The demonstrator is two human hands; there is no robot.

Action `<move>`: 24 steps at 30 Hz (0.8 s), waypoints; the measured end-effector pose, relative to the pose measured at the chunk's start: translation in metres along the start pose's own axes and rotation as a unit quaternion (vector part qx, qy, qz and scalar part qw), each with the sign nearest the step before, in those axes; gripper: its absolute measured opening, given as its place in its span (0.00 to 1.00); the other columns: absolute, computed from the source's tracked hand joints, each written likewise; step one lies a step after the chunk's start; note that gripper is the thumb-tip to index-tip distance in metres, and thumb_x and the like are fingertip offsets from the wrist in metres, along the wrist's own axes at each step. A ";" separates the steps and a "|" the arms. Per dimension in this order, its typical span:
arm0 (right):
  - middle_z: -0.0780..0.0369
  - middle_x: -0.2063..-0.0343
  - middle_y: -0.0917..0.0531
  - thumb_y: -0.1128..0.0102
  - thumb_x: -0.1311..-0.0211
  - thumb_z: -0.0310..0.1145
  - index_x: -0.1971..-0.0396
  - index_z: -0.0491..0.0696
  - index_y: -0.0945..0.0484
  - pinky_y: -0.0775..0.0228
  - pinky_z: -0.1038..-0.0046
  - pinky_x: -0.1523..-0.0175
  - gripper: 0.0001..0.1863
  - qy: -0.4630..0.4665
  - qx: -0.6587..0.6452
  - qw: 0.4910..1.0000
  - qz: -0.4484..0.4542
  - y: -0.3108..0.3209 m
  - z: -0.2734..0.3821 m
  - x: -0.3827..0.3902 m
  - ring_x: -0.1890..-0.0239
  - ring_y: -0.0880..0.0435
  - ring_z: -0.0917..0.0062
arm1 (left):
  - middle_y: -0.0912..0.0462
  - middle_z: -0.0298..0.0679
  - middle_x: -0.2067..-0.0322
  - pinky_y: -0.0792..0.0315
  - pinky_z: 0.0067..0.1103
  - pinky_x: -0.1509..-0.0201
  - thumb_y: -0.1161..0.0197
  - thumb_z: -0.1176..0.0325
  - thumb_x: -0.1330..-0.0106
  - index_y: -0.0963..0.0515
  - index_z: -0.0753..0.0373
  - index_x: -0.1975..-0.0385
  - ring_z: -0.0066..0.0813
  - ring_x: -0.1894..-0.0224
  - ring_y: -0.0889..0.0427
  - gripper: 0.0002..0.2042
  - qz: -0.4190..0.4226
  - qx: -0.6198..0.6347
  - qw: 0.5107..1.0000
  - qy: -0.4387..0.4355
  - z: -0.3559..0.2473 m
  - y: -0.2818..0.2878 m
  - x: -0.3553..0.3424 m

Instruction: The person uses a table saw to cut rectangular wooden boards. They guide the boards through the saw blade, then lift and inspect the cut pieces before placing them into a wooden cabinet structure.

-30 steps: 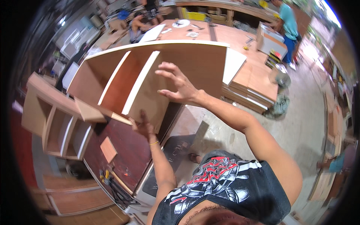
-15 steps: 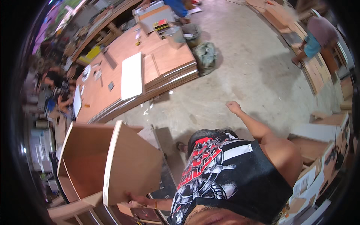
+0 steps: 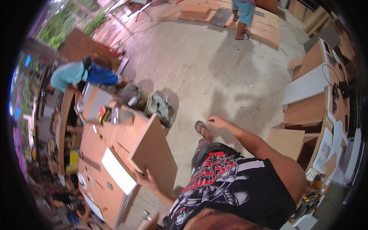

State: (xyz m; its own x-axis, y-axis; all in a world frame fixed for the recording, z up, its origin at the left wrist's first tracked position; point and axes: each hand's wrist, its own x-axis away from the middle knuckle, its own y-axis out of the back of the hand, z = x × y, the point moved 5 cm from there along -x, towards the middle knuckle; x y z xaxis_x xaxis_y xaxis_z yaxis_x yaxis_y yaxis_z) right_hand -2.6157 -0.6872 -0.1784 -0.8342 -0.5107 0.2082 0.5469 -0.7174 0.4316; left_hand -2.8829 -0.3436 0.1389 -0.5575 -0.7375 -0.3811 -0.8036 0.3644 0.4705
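Panel (image 3: 158, 151) is gripped at its edge by the left hand (image 3: 148, 181) alone, beside the stacked sheets (image 3: 90, 142); with one-sided support, it could be tipped and a corner knocked on them. Whether the right hand (image 3: 217, 122) is closed cannot be told.

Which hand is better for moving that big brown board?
Probably the left hand: it's at the edge of the brown board and seems to grip it. The right hand is apart from the board, seen against the bare floor.
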 end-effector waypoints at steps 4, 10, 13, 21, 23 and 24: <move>0.56 0.65 0.13 0.37 0.37 0.44 0.59 0.41 0.17 0.23 0.66 0.57 0.19 -0.226 0.039 0.967 -0.108 0.092 -0.137 0.022 0.67 0.15 0.70 | 0.19 0.39 0.72 0.27 0.23 0.58 0.29 0.69 0.35 0.25 0.72 0.63 0.24 0.65 0.24 0.13 0.121 0.035 0.992 0.021 -0.002 -0.138 -0.098; 0.61 0.75 0.17 0.42 0.35 0.42 0.61 0.45 0.21 0.30 0.66 0.75 0.15 -0.510 -0.135 0.733 -0.429 0.213 -0.253 0.128 0.77 0.19 0.72 | 0.16 0.40 0.61 0.28 0.22 0.50 0.28 0.68 0.35 0.24 0.72 0.57 0.25 0.58 0.21 0.15 0.189 0.174 0.966 -0.008 -0.045 -0.295 -0.243; 0.60 0.74 0.17 0.43 0.37 0.41 0.61 0.46 0.20 0.29 0.60 0.73 0.14 -0.552 -0.148 0.702 -0.425 0.224 -0.265 0.119 0.76 0.18 0.68 | 0.16 0.39 0.60 0.28 0.22 0.49 0.28 0.68 0.35 0.23 0.71 0.55 0.25 0.57 0.21 0.16 0.185 0.208 0.960 -0.018 -0.069 -0.368 -0.312; 0.61 0.83 0.24 0.43 0.37 0.37 0.75 0.47 0.23 0.36 0.69 0.81 0.10 -0.490 -0.169 0.792 -0.322 0.330 -0.326 -0.193 0.84 0.24 0.75 | 0.19 0.39 0.56 0.29 0.23 0.48 0.30 0.67 0.33 0.25 0.70 0.47 0.24 0.55 0.23 0.19 0.076 0.305 0.949 -0.040 -0.176 -0.597 -0.498; 0.61 0.79 0.20 0.42 0.36 0.42 0.68 0.46 0.21 0.35 0.72 0.80 0.14 -0.388 -0.200 0.856 -0.278 0.345 -0.253 -0.377 0.82 0.23 0.76 | 0.19 0.39 0.55 0.28 0.23 0.48 0.30 0.65 0.33 0.26 0.70 0.46 0.26 0.54 0.23 0.21 0.014 0.314 0.948 -0.042 -0.217 -0.599 -0.547; 0.61 0.74 0.17 0.41 0.35 0.46 0.62 0.45 0.20 0.32 0.73 0.76 0.18 -0.317 -0.171 0.902 -0.239 0.363 -0.205 -0.456 0.77 0.20 0.78 | 0.20 0.39 0.55 0.28 0.24 0.47 0.30 0.64 0.32 0.26 0.70 0.46 0.26 0.54 0.23 0.21 -0.017 0.327 0.944 -0.033 -0.230 -0.604 -0.568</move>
State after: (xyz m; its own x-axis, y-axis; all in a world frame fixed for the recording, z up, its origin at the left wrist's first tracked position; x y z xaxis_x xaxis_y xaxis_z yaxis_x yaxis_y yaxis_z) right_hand -2.0222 -0.8120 -0.2968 -0.7941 0.1923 0.5765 0.0130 -0.9430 0.3324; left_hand -2.0331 -0.2757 0.2544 -0.5238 -0.7260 -0.4457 -0.7661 0.6302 -0.1262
